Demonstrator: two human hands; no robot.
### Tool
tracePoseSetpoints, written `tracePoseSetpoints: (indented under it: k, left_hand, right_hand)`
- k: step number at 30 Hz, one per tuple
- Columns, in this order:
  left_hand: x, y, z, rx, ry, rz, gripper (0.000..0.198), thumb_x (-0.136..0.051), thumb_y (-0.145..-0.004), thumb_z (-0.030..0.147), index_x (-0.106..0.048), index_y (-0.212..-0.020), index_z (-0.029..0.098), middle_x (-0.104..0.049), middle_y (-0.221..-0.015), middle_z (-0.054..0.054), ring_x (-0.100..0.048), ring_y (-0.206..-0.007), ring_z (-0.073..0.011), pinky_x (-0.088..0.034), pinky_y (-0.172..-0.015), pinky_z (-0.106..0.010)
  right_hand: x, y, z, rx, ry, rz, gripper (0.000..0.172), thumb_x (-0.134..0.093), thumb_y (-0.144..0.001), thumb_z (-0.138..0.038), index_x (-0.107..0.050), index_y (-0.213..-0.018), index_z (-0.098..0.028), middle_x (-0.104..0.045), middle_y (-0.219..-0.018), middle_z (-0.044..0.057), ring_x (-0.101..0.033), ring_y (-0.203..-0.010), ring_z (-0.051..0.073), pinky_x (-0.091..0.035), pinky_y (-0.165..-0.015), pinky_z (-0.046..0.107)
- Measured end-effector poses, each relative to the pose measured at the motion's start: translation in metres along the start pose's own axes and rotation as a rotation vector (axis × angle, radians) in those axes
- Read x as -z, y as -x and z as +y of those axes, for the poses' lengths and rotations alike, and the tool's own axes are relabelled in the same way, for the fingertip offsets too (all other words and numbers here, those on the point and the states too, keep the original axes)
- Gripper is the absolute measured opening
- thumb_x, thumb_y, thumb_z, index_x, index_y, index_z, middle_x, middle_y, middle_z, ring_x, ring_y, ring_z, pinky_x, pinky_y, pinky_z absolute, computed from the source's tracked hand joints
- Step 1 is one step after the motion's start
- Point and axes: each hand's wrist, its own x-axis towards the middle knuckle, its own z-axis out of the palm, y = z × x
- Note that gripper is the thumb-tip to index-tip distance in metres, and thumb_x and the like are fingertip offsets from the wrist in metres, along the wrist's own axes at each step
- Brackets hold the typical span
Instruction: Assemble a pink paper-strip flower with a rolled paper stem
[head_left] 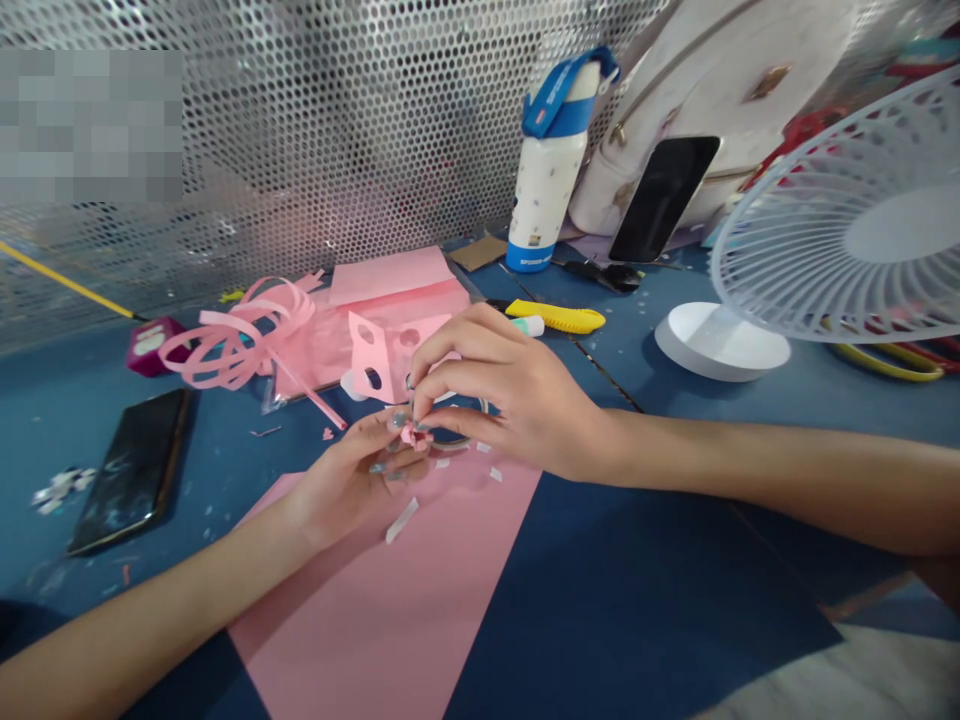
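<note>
A small pink paper flower (415, 435) sits between both hands above a pink paper sheet (390, 600). My left hand (352, 480) pinches it from below with fingertips closed. My right hand (499, 395) comes from the right, its thumb and fingers pinched on the top of the same flower. Behind the hands stands a pink paper piece with punched holes (382, 355), and a tape ring (457, 440) lies partly hidden under my right hand.
Curled pink paper strips (240, 340) and pink sheets (390, 275) lie at the back. A black phone (135, 470) lies left, a yellow utility knife (559, 317), a bottle (551, 170) and a white fan (840, 220) right. Perforated metal screen (337, 130) closes the back.
</note>
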Motion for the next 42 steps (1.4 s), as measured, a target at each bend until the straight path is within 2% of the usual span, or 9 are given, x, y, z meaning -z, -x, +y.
tracePoseSetpoints:
  k: [11, 17, 20, 24, 29, 34, 39, 42]
  left_hand:
    - [0.001, -0.0007, -0.0011, 0.016, 0.002, 0.011, 0.018, -0.078, -0.084, 0.024, -0.069, -0.072, 0.013, -0.034, -0.06, 0.006, -0.022, -0.053, -0.0053, -0.042, -0.053, -0.014]
    - [0.0, 0.001, -0.0008, -0.008, -0.023, 0.046, 0.017, -0.079, -0.082, 0.024, -0.07, -0.08, 0.01, -0.04, -0.066, 0.005, -0.022, -0.052, -0.0031, -0.042, -0.052, -0.014]
    - [-0.0002, 0.0011, -0.0006, 0.003, 0.004, 0.046, 0.016, -0.078, -0.082, 0.022, -0.069, -0.076, 0.011, -0.038, -0.066, 0.005, -0.021, -0.052, -0.0038, -0.043, -0.052, -0.015]
    - [0.0003, 0.0002, -0.0009, -0.011, 0.032, 0.049, 0.017, -0.078, -0.082, 0.021, -0.068, -0.072, 0.011, -0.04, -0.064, 0.004, -0.021, -0.052, -0.0047, -0.045, -0.054, -0.015]
    - [0.0, -0.0006, -0.0012, -0.018, 0.033, 0.045, 0.016, -0.079, -0.082, 0.021, -0.069, -0.073, 0.012, -0.042, -0.063, 0.004, -0.023, -0.051, -0.0049, -0.043, -0.052, -0.016]
    - [-0.0002, 0.0003, -0.0005, 0.004, 0.008, 0.028, 0.019, -0.078, -0.083, 0.024, -0.068, -0.074, 0.011, -0.038, -0.062, 0.005, -0.023, -0.051, -0.0042, -0.045, -0.054, -0.016]
    - [0.0004, 0.0004, 0.0001, 0.013, 0.017, 0.011, 0.019, -0.078, -0.084, 0.024, -0.067, -0.074, 0.012, -0.032, -0.06, 0.006, -0.023, -0.052, -0.0049, -0.044, -0.053, -0.015]
    - [0.0007, -0.0004, -0.0002, 0.018, 0.021, 0.03, 0.019, -0.078, -0.083, 0.023, -0.068, -0.073, 0.011, -0.035, -0.06, 0.006, -0.022, -0.051, -0.0045, -0.043, -0.052, -0.016]
  right_hand:
    - [-0.0007, -0.0018, 0.0005, -0.013, 0.027, -0.019, 0.021, -0.059, -0.098, -0.03, -0.067, -0.079, -0.033, -0.07, -0.101, -0.003, -0.062, -0.105, 0.02, -0.052, -0.092, 0.032]
    - [0.0018, -0.0025, 0.0044, 0.009, -0.048, 0.05, 0.009, -0.065, -0.096, -0.024, -0.065, -0.087, -0.026, -0.068, -0.102, 0.001, -0.063, -0.101, 0.02, -0.051, -0.089, 0.034]
    - [0.0041, -0.0034, 0.0048, -0.004, -0.047, 0.006, 0.009, -0.066, -0.096, -0.024, -0.066, -0.087, -0.027, -0.068, -0.103, 0.001, -0.062, -0.102, 0.019, -0.05, -0.092, 0.034]
    - [0.0029, -0.0029, 0.0044, 0.078, -0.039, -0.02, 0.012, -0.065, -0.097, -0.027, -0.067, -0.086, -0.025, -0.069, -0.102, 0.003, -0.06, -0.101, 0.02, -0.05, -0.089, 0.034]
    - [0.0015, -0.0023, 0.0034, 0.023, -0.035, -0.067, 0.013, -0.063, -0.097, -0.024, -0.067, -0.085, -0.027, -0.068, -0.102, 0.001, -0.06, -0.101, 0.019, -0.05, -0.09, 0.032]
    - [0.0016, -0.0026, 0.0043, -0.006, -0.042, -0.077, 0.011, -0.065, -0.096, -0.026, -0.067, -0.085, -0.029, -0.069, -0.105, 0.001, -0.06, -0.103, 0.02, -0.05, -0.091, 0.033]
    - [0.0008, -0.0022, 0.0049, 0.026, -0.031, -0.053, 0.011, -0.066, -0.096, -0.023, -0.067, -0.085, -0.027, -0.068, -0.102, 0.001, -0.06, -0.101, 0.02, -0.05, -0.089, 0.033]
    - [0.0005, -0.002, 0.0052, 0.037, -0.015, -0.051, 0.011, -0.064, -0.097, -0.025, -0.066, -0.086, -0.027, -0.068, -0.103, 0.001, -0.059, -0.101, 0.02, -0.05, -0.089, 0.033]
